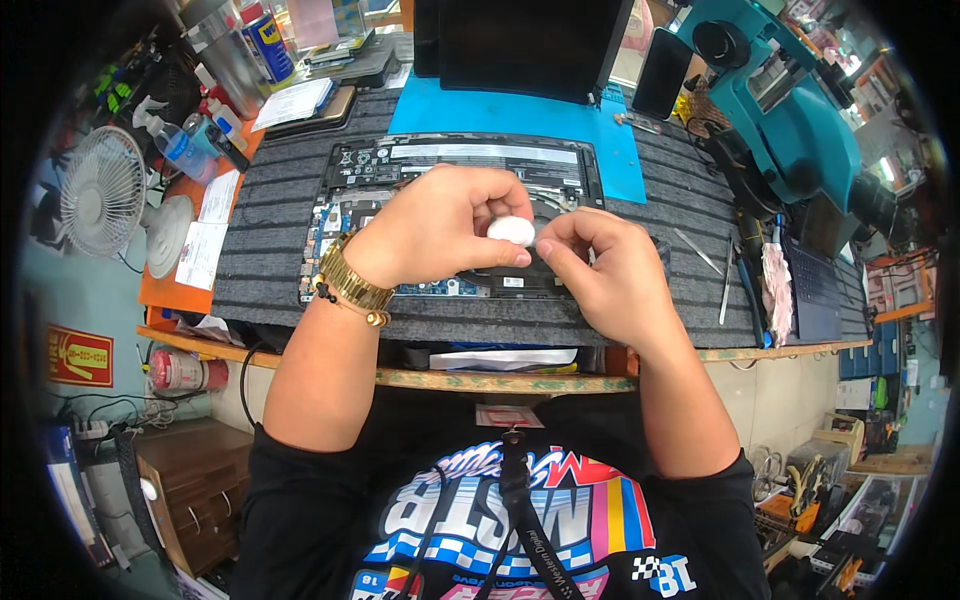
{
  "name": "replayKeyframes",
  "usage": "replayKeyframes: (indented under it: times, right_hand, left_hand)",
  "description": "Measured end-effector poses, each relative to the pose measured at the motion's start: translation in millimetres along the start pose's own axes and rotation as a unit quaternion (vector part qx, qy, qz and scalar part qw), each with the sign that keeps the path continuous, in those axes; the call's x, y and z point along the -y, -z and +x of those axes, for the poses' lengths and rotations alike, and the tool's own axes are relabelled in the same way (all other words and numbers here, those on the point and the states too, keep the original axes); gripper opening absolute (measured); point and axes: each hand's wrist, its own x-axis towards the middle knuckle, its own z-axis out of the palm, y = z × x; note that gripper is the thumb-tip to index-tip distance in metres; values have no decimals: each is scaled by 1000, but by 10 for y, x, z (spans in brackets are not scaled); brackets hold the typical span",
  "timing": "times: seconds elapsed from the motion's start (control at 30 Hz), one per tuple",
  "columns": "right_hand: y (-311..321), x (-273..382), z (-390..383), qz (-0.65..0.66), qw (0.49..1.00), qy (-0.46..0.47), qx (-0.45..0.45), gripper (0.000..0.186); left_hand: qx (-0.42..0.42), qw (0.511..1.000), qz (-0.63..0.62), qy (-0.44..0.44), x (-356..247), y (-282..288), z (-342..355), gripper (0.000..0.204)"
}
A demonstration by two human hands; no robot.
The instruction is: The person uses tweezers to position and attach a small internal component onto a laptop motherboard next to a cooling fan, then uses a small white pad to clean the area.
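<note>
The left hand (440, 225) blocked the opened laptop's (570, 172) middle, fingers (505, 185) hiding part of the white wad (511, 231)! Was the right hand (615, 265) touching it? Couldn't tell! The dark monitor's (525, 45) top was cropped!

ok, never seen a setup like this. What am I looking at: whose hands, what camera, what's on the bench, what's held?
No robot here: these are a person's own bare hands. The one picture comes from the left of two head-worn fisheye cameras looking down, so straight edges bend near the rim and picture left is the wearer's left.

On the grey striped mat lies an opened laptop base, showing its battery and blue circuit board. A blue mat lies beyond it; a teal microscope stands to the right.

The left hand pinches a small white wad, perhaps cotton, above the laptop. The right hand has its fingertips close beside it; whether they touch it isn't clear.
</note>
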Motion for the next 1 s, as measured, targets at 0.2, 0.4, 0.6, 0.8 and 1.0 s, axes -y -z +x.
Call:
replayKeyframes:
  times: [0.2, 0.4, 0.6, 0.8, 1.0]
  right_hand:
    - [-38, 19, 22, 39, 998, -39, 9, 16]
    - [-47, 17, 40, 26, 999, -33, -3, 14]
    - [-9, -2, 16, 11, 1000, 0, -21, 13]
    - [-2, -43, 10, 42, 999, -9, -27, 14]
    - [-32, -30, 25, 46, 998, -4, -30, 14]
  left_hand:
    - [-15, 999, 11, -38, 1, -22, 2, 33]
    - [-3, 999, -6, -32, -5, -32, -11, 27]
    - [-7, 999, -22, -37, 13, -15, -11, 24]
    - [0, 999, -45, -17, -21, -25, -6, 25]
    - [0, 1000, -22, -17, -65, -37, -3, 24]
